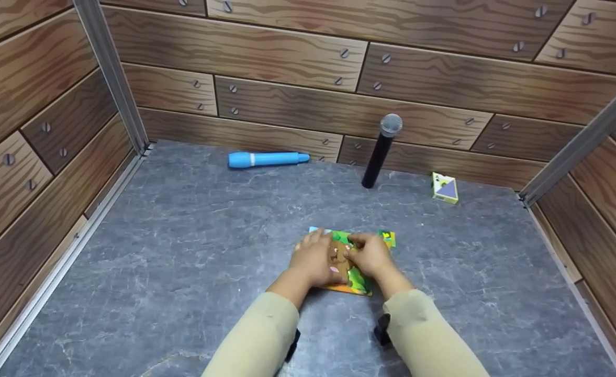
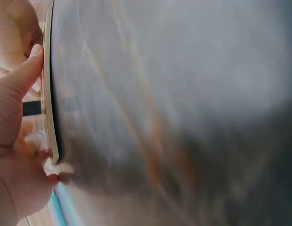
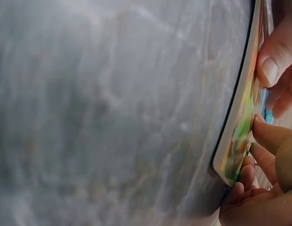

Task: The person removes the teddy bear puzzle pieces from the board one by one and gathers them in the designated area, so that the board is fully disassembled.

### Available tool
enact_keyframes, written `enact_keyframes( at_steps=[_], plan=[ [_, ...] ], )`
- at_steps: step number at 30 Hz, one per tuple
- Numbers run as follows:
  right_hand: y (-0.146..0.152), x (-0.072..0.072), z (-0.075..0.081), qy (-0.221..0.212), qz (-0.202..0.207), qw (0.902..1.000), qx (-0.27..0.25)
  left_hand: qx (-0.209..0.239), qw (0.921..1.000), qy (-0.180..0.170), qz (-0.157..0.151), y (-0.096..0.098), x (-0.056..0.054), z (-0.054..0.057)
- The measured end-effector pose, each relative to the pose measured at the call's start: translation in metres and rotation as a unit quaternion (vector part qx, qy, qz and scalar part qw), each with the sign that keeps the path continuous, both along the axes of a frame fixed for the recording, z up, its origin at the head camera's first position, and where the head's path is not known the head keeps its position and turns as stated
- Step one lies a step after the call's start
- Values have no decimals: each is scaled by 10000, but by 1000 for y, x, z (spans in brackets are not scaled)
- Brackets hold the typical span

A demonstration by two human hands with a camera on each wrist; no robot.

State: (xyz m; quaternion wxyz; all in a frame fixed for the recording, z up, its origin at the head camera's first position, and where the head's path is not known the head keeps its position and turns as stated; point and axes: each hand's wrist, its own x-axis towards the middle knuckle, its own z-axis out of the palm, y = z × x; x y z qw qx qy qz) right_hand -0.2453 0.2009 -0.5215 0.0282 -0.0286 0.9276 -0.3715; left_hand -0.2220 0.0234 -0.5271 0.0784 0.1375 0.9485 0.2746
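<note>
A colourful picture board (image 1: 357,285), perhaps a puzzle, lies on the grey marbled surface and shows a brown figure on green. My left hand (image 1: 311,259) rests over its left part, fingers extended forward. My right hand (image 1: 373,255) is at its right part with bent fingers, thumb and fingertips touching it. Whether they pinch a loose piece is hidden. Just past the right hand lies a small green and orange piece (image 1: 388,237). In the right wrist view the board's edge (image 3: 226,162) runs beside the right hand (image 3: 263,165).
Along the back wall (image 1: 287,94) a blue marker-shaped stick (image 1: 268,159) lies on its side. A black microphone (image 1: 381,152) with a silver head stands upright. To its right is a small white and yellow box (image 1: 445,188). Wood-patterned walls bound both sides.
</note>
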Motion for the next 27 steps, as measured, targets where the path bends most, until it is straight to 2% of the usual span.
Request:
enact_keyframes(
  at_steps=[4,9,15,22,27],
  plan=[
    [-1,2,-1,9,-61,10000,-49,-266,9990,197,313,-3,-1,-1],
    [-2,1,0,-178,-150,9997,-46,-301,9986,117,427,-2,-1,-2],
    [-1,-4,6,-428,-297,9986,-31,-86,9989,86,458,-2,-1,-5],
    [-4,-4,5,-340,-437,9968,-577,-51,9989,97,458,-4,-1,-8],
    [-4,-3,4,-399,-323,9956,-783,37,9990,57,452,-7,2,-5]
  ],
)
